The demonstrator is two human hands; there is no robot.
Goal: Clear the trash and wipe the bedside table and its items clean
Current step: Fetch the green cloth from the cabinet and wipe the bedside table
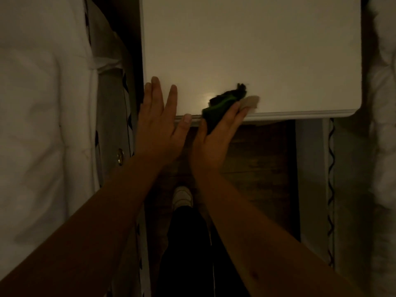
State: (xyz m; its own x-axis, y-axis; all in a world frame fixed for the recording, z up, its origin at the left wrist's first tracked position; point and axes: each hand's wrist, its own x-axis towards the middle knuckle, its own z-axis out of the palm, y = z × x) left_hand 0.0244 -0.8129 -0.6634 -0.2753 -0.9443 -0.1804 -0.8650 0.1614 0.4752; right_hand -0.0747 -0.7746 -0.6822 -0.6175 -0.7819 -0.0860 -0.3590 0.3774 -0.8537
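Two hands are working at the near edge of one white bedside table (252, 50). The left hand (159, 125) is lying flat, fingers straight and slightly spread. The right hand (216, 138) is pressing one dark green cloth (222, 101) onto the tabletop — fingers straight.

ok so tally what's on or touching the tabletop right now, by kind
hands: 2, left hand flat at the near-left corner, right hand on the rag
dark green cleaning rag: 1
pale beige scrap beside the rag: 1
total: 4, all at the white bedside table's near edge
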